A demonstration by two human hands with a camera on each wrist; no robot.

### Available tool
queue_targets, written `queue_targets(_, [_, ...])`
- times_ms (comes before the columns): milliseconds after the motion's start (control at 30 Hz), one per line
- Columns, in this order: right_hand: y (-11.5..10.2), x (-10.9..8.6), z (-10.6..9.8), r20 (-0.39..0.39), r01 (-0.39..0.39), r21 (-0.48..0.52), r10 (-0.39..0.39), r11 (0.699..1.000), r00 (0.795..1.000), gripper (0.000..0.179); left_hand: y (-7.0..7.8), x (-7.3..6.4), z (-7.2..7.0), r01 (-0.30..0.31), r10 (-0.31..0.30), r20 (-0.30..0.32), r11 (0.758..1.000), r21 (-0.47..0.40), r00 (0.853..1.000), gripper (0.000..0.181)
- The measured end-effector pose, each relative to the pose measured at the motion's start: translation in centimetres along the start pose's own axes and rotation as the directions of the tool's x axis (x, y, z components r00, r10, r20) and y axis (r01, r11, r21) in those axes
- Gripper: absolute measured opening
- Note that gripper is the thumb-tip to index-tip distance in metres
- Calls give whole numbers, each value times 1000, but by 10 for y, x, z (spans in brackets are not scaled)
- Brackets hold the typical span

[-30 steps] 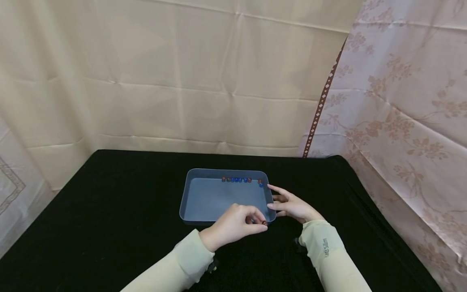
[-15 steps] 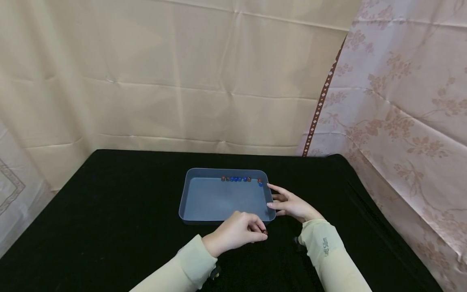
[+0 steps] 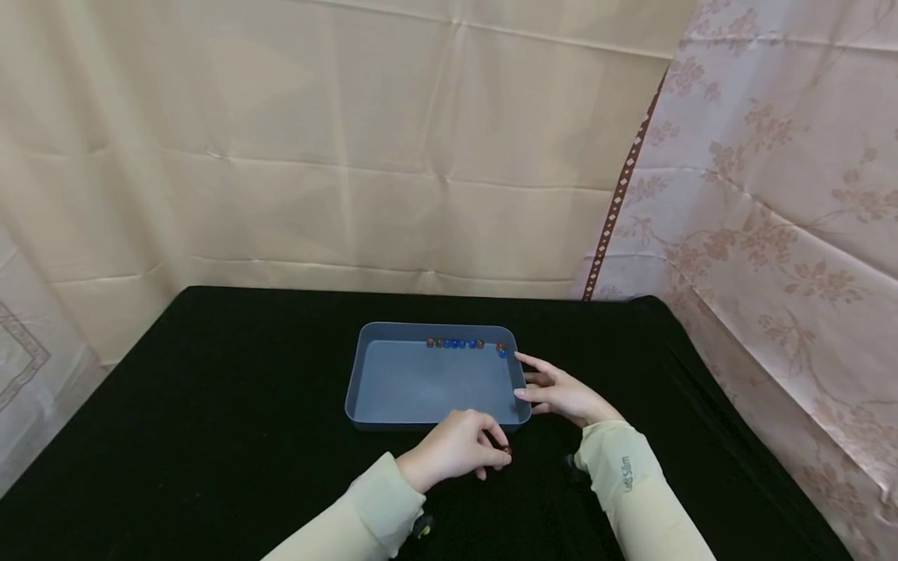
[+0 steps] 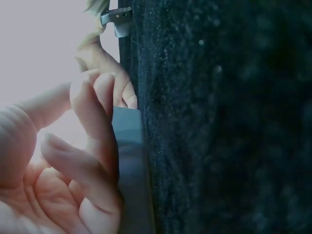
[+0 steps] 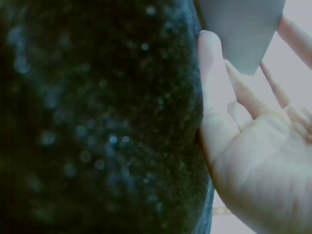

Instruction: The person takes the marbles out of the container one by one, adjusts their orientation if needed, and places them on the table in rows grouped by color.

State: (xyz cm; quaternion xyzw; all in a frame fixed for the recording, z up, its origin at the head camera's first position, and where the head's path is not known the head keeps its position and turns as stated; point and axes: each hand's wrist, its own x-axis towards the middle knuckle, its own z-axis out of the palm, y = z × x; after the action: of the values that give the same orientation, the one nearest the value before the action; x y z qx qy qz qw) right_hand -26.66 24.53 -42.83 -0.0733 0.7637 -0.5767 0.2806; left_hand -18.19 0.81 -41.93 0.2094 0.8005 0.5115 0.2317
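Observation:
My left hand (image 3: 459, 446) is just in front of the tray's near right corner, over the black cloth, pinching a small brown bead (image 3: 507, 449) between thumb and fingertips. In the left wrist view the curled fingers (image 4: 97, 122) hide the bead. The blue-grey tray (image 3: 428, 383) has a row of brown and blue beads (image 3: 454, 344) along its far wall. Apart from that row, a brown bead (image 3: 500, 347) and a blue bead (image 3: 503, 354) lie near the far right corner. My right hand (image 3: 564, 397) touches the tray's right side with spread, extended fingers, also seen in the right wrist view.
Black cloth (image 3: 231, 405) covers the table around the tray. Behind it hangs a cream curtain (image 3: 316, 156), and a pink floral curtain (image 3: 772, 195) is at the right.
My left hand has drawn back toward me, from over the tray's near edge to the cloth in front, still pinching the brown bead. The right hand and the beads in the tray stay put.

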Motion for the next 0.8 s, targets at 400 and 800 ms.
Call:
queue_targets(400, [-2, -1, 0, 6, 10, -15, -10, 1000, 1000, 74, 0, 4, 2, 48, -50, 9, 987, 151, 999, 6])
queue_targets(800, [-1, -1, 1, 5, 23, -15, -23, 1000, 1000, 74, 1, 4, 2, 100, -110, 21, 953, 285, 994, 9])
